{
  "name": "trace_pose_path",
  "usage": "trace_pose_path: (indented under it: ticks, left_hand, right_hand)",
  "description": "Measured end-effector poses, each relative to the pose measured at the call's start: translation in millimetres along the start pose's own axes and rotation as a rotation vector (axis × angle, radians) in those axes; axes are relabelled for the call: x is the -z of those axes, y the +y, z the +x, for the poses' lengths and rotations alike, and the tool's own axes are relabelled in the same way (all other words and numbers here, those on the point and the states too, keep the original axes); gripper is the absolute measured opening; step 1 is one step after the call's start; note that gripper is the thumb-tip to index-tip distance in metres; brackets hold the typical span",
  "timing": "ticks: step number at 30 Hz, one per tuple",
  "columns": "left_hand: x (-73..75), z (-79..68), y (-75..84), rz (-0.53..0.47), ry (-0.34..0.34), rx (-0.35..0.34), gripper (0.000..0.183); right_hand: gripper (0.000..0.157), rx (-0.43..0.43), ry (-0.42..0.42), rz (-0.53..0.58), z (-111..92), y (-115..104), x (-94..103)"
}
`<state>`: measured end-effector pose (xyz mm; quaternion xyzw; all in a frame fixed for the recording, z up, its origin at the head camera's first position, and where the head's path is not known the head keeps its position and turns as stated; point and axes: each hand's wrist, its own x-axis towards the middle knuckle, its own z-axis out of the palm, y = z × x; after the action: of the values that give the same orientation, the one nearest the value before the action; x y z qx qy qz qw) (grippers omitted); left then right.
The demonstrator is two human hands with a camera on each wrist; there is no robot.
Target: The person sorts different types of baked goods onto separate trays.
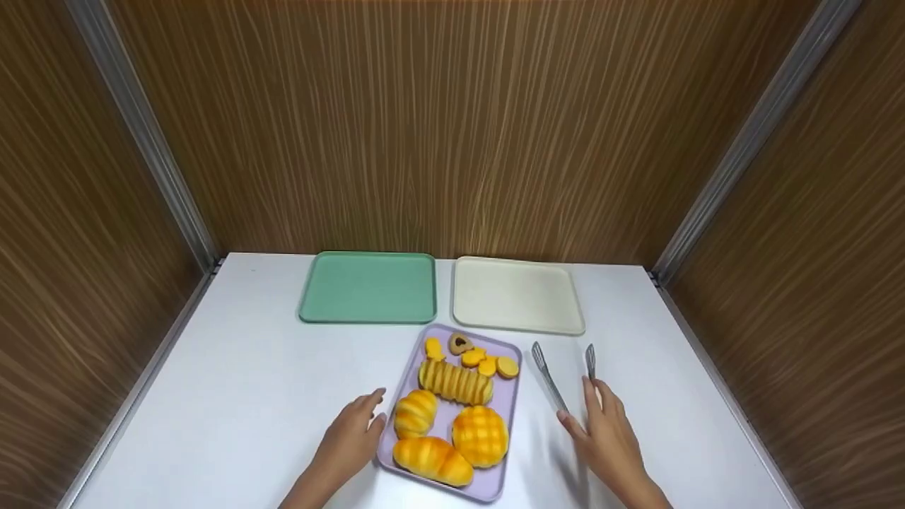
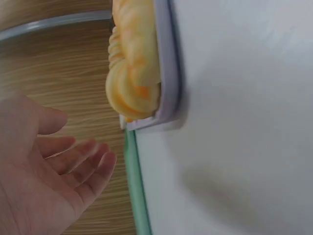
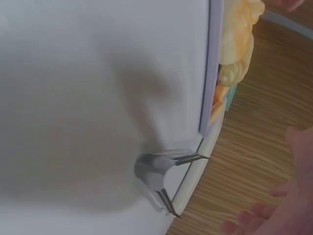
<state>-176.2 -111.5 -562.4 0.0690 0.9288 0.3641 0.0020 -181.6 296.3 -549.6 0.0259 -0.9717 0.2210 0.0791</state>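
Observation:
In the head view, a lilac tray (image 1: 505, 397) carries a croissant-like bread (image 1: 433, 461), a small roll (image 1: 416, 413), a round grid-topped bun (image 1: 481, 436), a long ridged loaf (image 1: 456, 382) and several small cookies (image 1: 507, 366). Just left of the tray, my left hand (image 1: 346, 440) hovers with loosely spread fingers, holding nothing. Metal tongs (image 1: 549, 376) lie to the right of the tray, their two arms apart. My right hand (image 1: 609, 440) is over their near end and hides it. The right wrist view shows a gap between the tongs (image 3: 152, 170) and the relaxed fingers.
A green tray (image 1: 369, 286) lies at the back left, with a cream tray (image 1: 518, 293) beside it on the right. Both are on the white table (image 1: 233, 396). Wood-patterned panels (image 1: 438, 127) enclose the back and sides.

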Motion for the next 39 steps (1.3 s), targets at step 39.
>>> trace_pose_path:
  ticks: [39]
  left_hand:
    - [-33.9,10.0,-34.3,-0.175,-0.08,0.108,0.036]
  right_hand:
    - [0.08,-0.226,-0.083,-0.101,34.5,35.3,-43.6]
